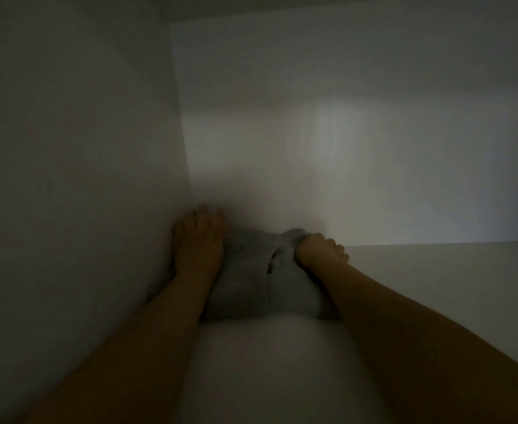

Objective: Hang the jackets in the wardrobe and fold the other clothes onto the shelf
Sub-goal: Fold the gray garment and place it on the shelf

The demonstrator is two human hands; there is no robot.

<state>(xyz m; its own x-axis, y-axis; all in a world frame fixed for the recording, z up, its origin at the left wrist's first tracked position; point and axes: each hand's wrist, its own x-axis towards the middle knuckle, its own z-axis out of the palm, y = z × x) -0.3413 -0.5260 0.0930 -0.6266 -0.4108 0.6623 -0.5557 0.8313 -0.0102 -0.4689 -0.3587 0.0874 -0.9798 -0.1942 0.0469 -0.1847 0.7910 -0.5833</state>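
Note:
A folded grey garment (251,280) lies on the white shelf (419,289) inside the dim wardrobe, pushed into the back left corner. My left hand (198,243) lies flat with straight fingers along the garment's left side, against the side wall. My right hand (318,252) rests on the garment's right top edge with its fingers curled, gripping a bunch of the fabric. Both forearms reach in from the bottom of the view.
The wardrobe's left side wall (68,179) stands close to my left arm. The back panel (343,148) rises just behind the garment. Bare shelf surface stretches to the right of the garment.

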